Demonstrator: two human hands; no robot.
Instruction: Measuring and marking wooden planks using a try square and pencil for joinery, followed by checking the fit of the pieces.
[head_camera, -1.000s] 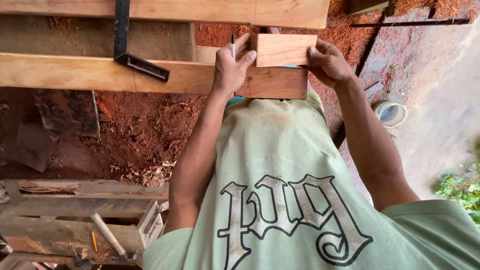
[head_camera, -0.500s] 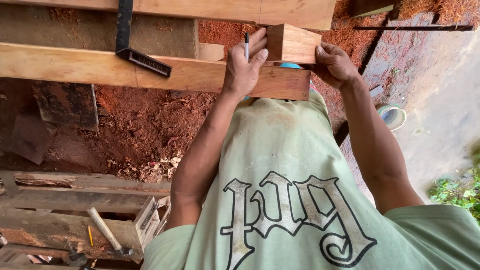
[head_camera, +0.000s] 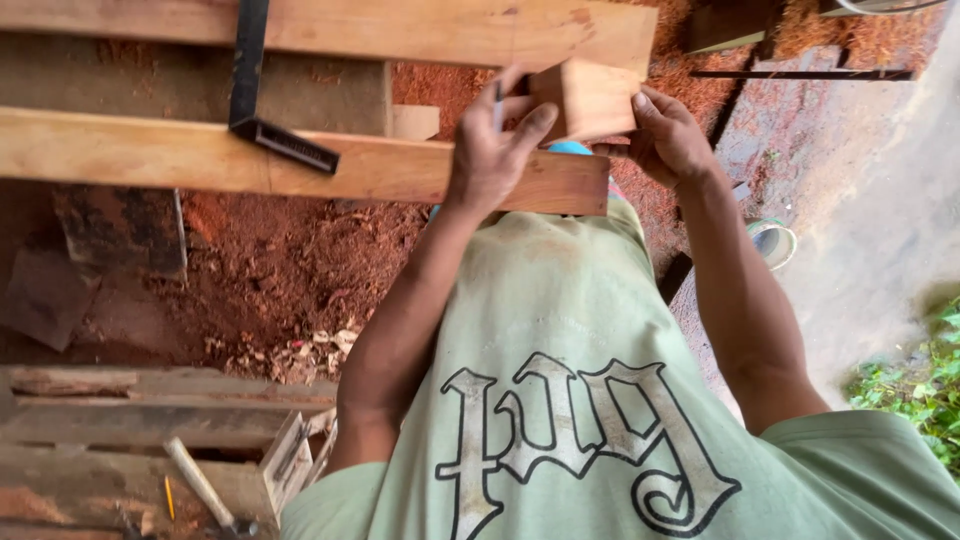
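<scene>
Both hands hold a small wood block (head_camera: 590, 98) above the near plank (head_camera: 300, 165). The left hand (head_camera: 492, 150) clasps the block's side with a pencil (head_camera: 497, 103), it seems, tucked between its fingers; the right hand (head_camera: 670, 135) clasps the other side. A black square (head_camera: 262, 110) rests across the planks. The block is being positioned; next, settle it flush against the plank.

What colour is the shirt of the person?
Pale green shirt, with dark lettering; head view.
</scene>
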